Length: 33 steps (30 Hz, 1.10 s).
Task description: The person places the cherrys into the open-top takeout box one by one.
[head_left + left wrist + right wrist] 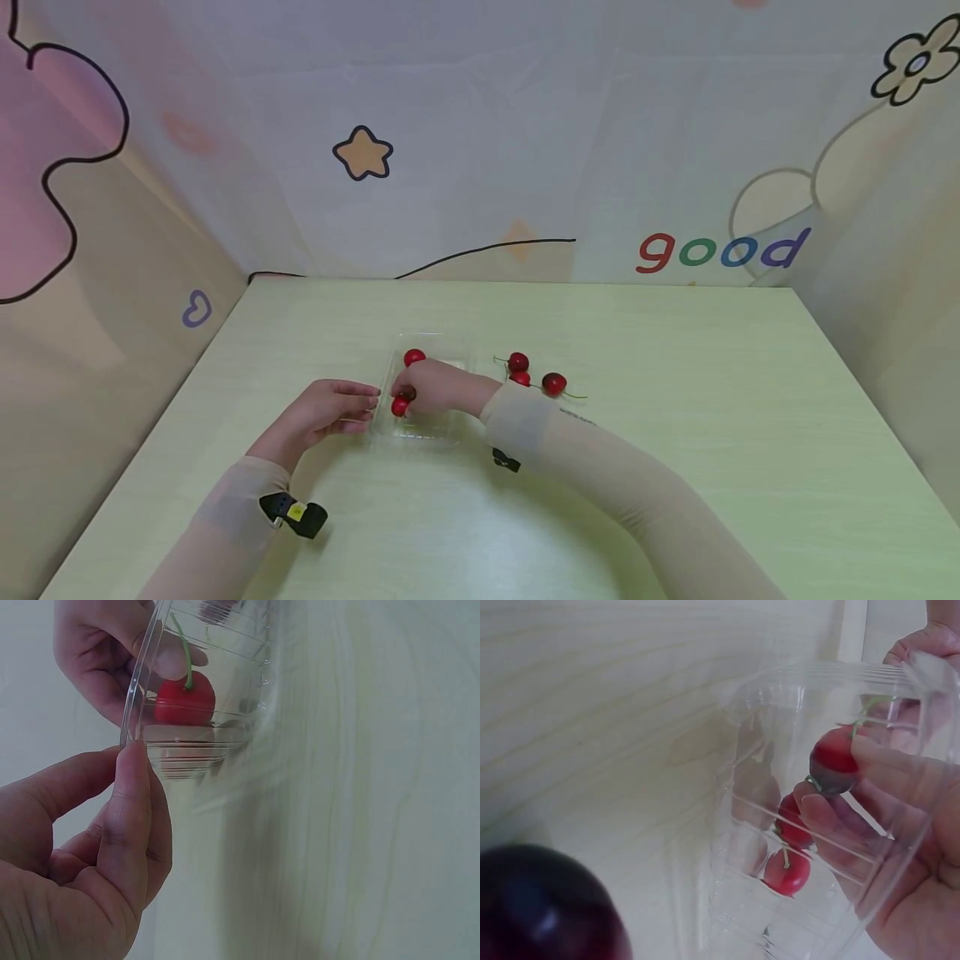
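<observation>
A clear plastic box (pixel 429 429) lies on the table, with my left hand (pixel 330 414) at its left side. In the left wrist view, the thumb and fingers of that hand (pixel 97 840) pinch the box's rim (pixel 132 697). My right hand (pixel 435 387) reaches into the box and holds a red cherry (pixel 401 406) with a green stem, seen also as a cherry (pixel 835 759) at its fingertips in the right wrist view. Another cherry (pixel 414 357) sits towards the box's far end. Through the clear wall, the right wrist view shows two cherries (pixel 786 871) beyond the held one.
Right of the box, a few stemmed cherries lie on the pale wooden table (pixel 675 433): two close together, one a dark-red cherry (pixel 517 362), and a separate cherry (pixel 554 383). A dark cherry (pixel 547 907) looms near the right wrist camera. A printed cloth (pixel 480 150) hangs behind the table.
</observation>
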Each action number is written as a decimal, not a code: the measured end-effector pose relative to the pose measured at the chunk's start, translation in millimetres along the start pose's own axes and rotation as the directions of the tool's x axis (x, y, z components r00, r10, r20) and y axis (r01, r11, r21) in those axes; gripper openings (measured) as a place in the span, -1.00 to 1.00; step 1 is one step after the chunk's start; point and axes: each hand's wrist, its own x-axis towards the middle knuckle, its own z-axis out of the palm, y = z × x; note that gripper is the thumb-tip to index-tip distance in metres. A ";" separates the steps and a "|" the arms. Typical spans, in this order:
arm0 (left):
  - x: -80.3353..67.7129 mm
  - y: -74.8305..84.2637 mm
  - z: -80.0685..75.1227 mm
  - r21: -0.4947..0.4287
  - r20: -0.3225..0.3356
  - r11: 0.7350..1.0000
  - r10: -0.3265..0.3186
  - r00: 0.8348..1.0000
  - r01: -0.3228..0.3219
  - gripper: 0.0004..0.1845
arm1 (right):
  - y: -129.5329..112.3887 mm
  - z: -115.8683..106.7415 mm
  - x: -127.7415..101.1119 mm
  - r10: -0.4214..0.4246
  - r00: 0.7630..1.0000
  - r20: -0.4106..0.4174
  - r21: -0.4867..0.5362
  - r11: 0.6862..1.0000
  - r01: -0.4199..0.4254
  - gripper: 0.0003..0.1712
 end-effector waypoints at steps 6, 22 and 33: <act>-0.4 1.3 0.4 0.004 -0.004 1.000 -0.006 1.000 0.006 -0.55 | 2.7 0.6 1.9 0.002 1.000 -0.004 -0.063 0.998 -0.002 -0.63; -0.6 -0.8 0.0 0.014 -0.013 1.000 -0.004 1.000 0.004 -0.56 | -4.4 -7.2 -3.0 -0.041 0.998 -0.037 -0.090 0.995 0.038 -0.65; -1.7 -1.9 -0.8 0.020 -0.014 1.000 -0.002 1.000 0.002 -0.55 | -0.4 -0.3 2.4 -0.022 1.000 -0.014 -0.056 0.998 0.021 -0.62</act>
